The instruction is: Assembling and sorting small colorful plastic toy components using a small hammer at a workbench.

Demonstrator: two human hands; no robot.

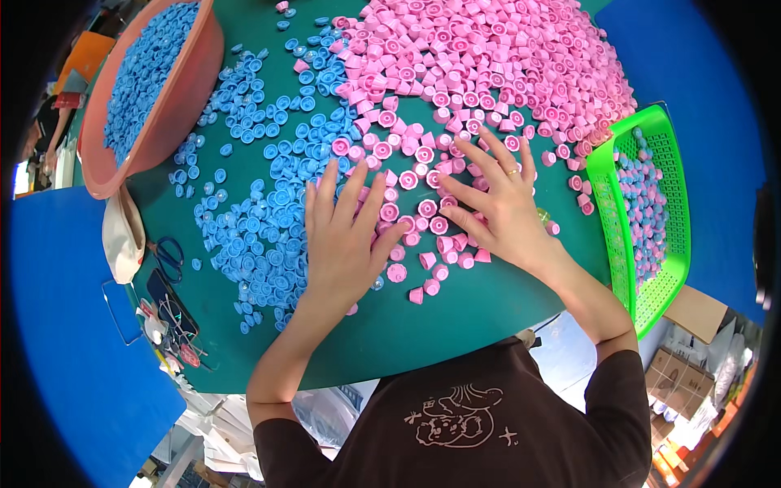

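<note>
My left hand lies palm down with fingers stretched out, where the small round blue plastic caps meet the small pink cup-shaped plastic pieces. Its thumb reaches to the pink pieces beside it. My right hand, a ring on one finger, rests palm down with fingers spread over the pink pieces. Neither hand grips a piece that I can make out; what is under the palms is hidden. Beyond the hands, the pink pieces grow into a large heap, and blue caps spread along its left side.
A pinkish-orange basin full of blue caps stands at the far left of the green table. At the right edge a green plastic basket holds pink-and-blue pieces. Scissors and a phone lie at the left edge.
</note>
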